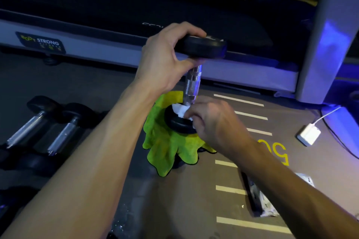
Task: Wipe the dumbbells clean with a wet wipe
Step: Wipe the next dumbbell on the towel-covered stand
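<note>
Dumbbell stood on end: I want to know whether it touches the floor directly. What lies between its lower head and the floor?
In the head view, a green cloth lies under the dumbbell, spread between its lower head and the floor.

Landmark: upright dumbbell (192, 83), standing on end on the cloth (167, 147) on the floor (174, 200). Left hand (163, 60) on its top end, right hand (211, 122) with the wipe (181, 110) at its lower end. Two more dumbbells (44, 130) lie well to its left. Treadmill (136, 25) behind it. Charger (308, 135) to its right. Wipe packet (266, 202) right of it, nearer the person.
</note>
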The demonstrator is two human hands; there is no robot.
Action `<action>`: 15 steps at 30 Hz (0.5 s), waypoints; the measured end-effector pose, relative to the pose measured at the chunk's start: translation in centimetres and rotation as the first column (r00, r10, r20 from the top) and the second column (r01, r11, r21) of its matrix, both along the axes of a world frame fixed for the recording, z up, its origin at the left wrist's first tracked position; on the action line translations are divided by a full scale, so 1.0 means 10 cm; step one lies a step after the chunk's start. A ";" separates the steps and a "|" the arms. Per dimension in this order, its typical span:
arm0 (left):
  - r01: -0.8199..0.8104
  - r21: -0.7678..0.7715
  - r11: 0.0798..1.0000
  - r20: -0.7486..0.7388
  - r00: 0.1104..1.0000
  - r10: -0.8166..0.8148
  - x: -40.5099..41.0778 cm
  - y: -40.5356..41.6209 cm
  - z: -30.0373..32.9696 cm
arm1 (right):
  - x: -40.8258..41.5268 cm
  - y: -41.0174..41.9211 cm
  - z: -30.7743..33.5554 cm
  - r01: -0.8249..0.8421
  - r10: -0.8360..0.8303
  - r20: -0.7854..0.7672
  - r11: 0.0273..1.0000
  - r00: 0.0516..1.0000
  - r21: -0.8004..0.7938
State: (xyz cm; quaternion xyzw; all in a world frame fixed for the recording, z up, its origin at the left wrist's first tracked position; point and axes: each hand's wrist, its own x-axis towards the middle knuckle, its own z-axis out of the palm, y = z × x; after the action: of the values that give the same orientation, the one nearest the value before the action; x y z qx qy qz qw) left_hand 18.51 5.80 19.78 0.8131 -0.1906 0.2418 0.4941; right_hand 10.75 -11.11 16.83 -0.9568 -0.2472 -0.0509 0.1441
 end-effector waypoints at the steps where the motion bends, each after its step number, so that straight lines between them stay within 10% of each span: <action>1: -0.005 -0.014 1.000 -0.005 1.000 0.005 0.00 0.00 -0.01 | 0.00 -0.04 0.03 0.020 -0.020 -0.030 1.000 0.999 -0.005; 6: -0.004 -0.031 1.000 -0.022 1.000 0.004 -0.05 -0.05 0.03 | 0.16 -0.22 0.21 0.060 -0.075 -0.108 0.989 0.991 -0.133; 15: 0.000 0.023 1.000 -0.031 1.000 0.001 -0.01 -0.01 0.01 | 0.15 -0.26 0.02 -0.111 0.113 -0.028 0.990 0.993 0.088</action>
State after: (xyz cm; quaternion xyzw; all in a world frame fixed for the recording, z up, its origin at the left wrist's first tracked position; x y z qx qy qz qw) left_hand 18.38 5.74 19.93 0.8225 -0.1854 0.2269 0.4874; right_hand 12.24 -13.75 17.06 -0.9351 -0.2957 -0.0375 0.1918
